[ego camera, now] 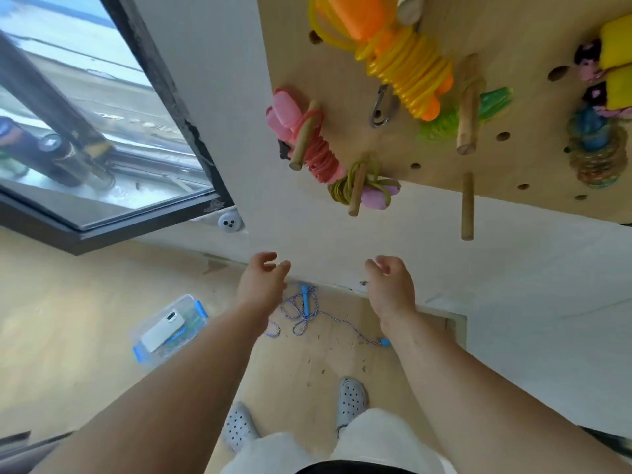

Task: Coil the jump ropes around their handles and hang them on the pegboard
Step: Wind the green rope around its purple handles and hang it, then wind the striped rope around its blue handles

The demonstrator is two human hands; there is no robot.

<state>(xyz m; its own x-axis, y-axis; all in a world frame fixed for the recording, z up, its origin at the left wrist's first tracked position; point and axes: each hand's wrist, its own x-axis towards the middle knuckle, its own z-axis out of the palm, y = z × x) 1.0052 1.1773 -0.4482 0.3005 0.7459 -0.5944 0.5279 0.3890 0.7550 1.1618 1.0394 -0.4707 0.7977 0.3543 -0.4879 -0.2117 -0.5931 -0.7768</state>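
Jump ropes already coiled hang on the plywood pegboard (533,107) above me: a yellow one with orange handles (407,70), a pink one (318,155) on a wooden peg near the left edge, a green one (441,126) and an olive coil round pink handles (376,195) at the bottom edge. A further bluish coil (595,145) hangs at the right. A metal carabiner (381,107) hangs just beside the yellow coil.

One blue-and-white rope (304,313) lies loose and looped on the floor at the foot of the white wall (342,227). One blue handle (305,301) is near the wall and the other (385,342) lies off to the right.

My left hand (263,282) and right hand (390,285) are stretched out in front of me, apart. Their fingers are loosely curled and neither holds anything. Both hang in the air above the loose rope.

The floor is pale wood (68,319), and the patch under my grey clogs (352,398) is scuffed and speckled. To my left on the floor sits a clear plastic box with blue latches (171,328), and a white phone (163,330) rests on its lid. A dark-framed window (102,131) fills the left wall, with a small round white fitting (229,222) at its lower corner.
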